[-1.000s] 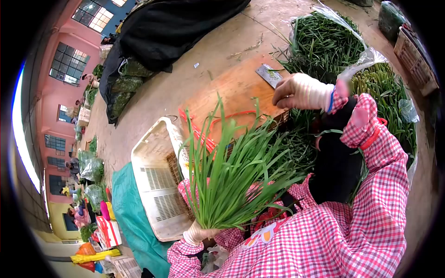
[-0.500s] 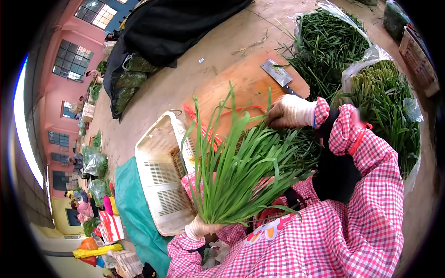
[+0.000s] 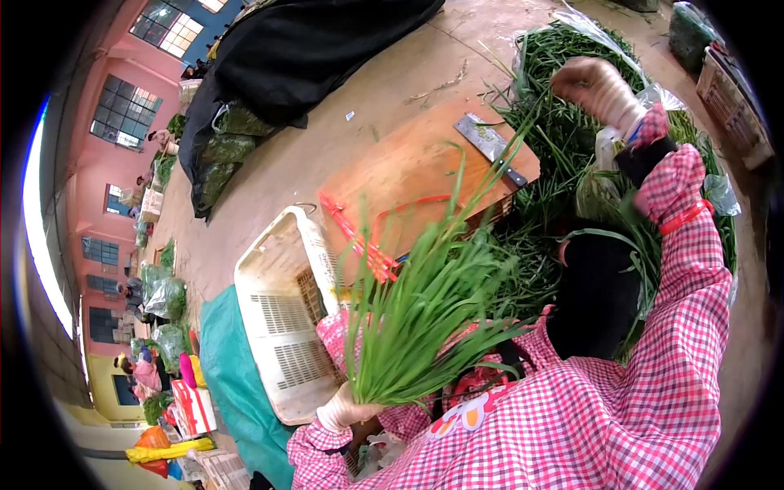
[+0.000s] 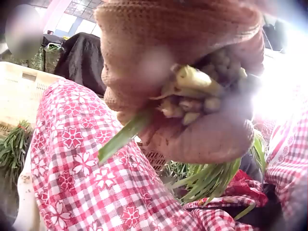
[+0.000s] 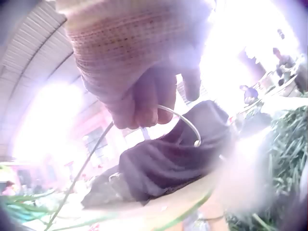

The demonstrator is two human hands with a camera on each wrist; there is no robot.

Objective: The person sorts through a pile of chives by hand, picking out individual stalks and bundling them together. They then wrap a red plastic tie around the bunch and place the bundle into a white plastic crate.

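Wooden board is the landmark, sides as seen in the head view. Left hand is below the board, fingers wrapped tight round the base of a bunch of long green leaves; bunch fans upward, leaf tips overlapping the board's lower edge. Left wrist view: pale stem ends poke out of the gloved fist, one flat leaf sticking out to the side. Right hand is up and right of the board, over the heap of greens, blurred in the head view; right wrist view has its fingers curled on a thin stalk, pale end arching out past them. Cleaver lies flat at the board's right end, handle toward its right edge. Red straps at the board's left end. White crate just left of and below the board, tilted; teal sheet farther left, beside the crate. Black cover well apart, above and left of the board
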